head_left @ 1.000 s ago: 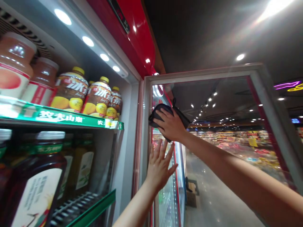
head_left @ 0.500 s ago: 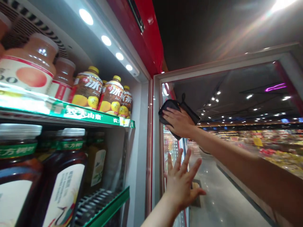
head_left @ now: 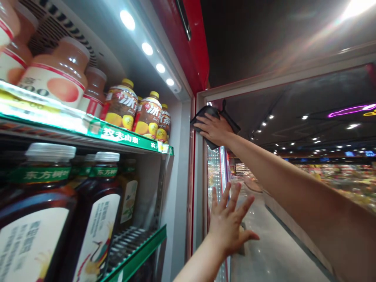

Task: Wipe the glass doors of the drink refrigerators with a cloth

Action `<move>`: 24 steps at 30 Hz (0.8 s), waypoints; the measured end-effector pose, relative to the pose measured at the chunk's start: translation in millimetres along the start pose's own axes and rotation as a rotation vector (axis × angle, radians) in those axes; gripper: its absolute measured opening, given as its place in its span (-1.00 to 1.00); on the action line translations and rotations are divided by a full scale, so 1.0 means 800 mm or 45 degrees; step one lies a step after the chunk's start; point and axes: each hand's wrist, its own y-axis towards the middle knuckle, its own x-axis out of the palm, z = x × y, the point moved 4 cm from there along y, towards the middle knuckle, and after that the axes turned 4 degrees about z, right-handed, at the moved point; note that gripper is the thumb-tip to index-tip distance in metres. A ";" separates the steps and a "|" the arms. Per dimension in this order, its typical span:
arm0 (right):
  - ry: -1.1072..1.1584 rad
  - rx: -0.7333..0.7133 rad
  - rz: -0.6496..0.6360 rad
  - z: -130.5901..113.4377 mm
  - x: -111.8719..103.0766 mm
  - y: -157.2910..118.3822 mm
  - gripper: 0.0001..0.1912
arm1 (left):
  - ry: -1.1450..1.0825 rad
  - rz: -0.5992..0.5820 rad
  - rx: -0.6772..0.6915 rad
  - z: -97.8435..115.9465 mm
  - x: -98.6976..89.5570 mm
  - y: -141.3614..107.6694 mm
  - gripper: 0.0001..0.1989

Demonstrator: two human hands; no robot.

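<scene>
My right hand (head_left: pixel 216 128) presses a dark grey cloth (head_left: pixel 208 111) against the upper hinge-side corner of an open glass fridge door (head_left: pixel 273 77). Its fingers lie over the cloth, which spreads past them on both sides and overlaps the pale door frame. Lower down, my left hand (head_left: pixel 227 225) is raised with its fingers spread and nothing in it. It is in front of the same glass; whether the fingertips touch the pane I cannot tell.
On the left, the fridge's upper shelf (head_left: pixel 123 135) bears peach-coloured juice bottles (head_left: pixel 55 80) and yellow-capped iced tea bottles (head_left: pixel 148 113). Large dark tea bottles (head_left: pixel 96 219) stand below, beside a wire rack (head_left: pixel 129 243). A shop aisle (head_left: pixel 264 243) shows through the glass.
My right hand and the cloth have moved up and left, onto the door frame's edge. My left hand stays spread at nearly the same spot. The view has turned slightly left.
</scene>
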 end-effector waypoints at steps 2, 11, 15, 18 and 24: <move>-0.051 0.105 0.016 0.005 -0.006 0.013 -0.49 | -0.003 0.014 0.017 -0.001 -0.004 -0.001 0.04; -0.141 -0.352 -0.162 -0.034 -0.007 -0.071 -0.47 | 0.043 0.067 0.005 0.001 -0.007 -0.008 0.06; -0.253 0.064 -0.086 0.037 -0.037 -0.052 -0.45 | 0.105 0.094 -0.013 -0.004 -0.012 -0.006 0.02; -0.281 0.209 -0.034 0.044 -0.039 -0.051 -0.46 | 0.194 0.162 -0.146 -0.019 -0.022 -0.005 -0.03; -0.125 -0.299 -0.091 -0.053 -0.003 -0.158 -0.50 | 0.256 0.306 -0.430 -0.054 -0.041 -0.010 0.06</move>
